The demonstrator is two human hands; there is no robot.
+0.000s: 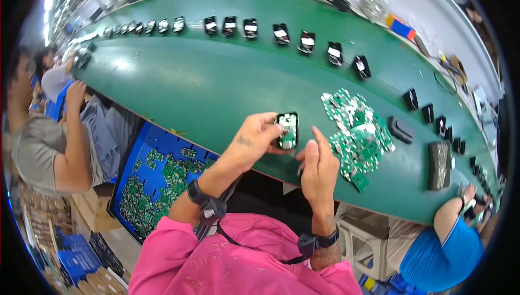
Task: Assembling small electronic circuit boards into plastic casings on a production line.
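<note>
My left hand (253, 139) grips a small black plastic casing (279, 142) with a green circuit board (290, 131) in it, the thumb lying over the board. Just to its right, apart from the casing, is my right hand (319, 170). Its thumb and forefinger point up and stand apart, and I see nothing between them; the other fingers are partly hidden. Beyond the right hand, a loose pile of green circuit boards (364, 142) with silvery parts spreads over the green bench.
A line of black casings (280, 34) runs along the green bench (216, 73). Right of the pile lie a dark grey moulded piece (401, 130) and a dark block (439, 166). A blue bin (157, 191) of boards stands lower left. People sit on both sides.
</note>
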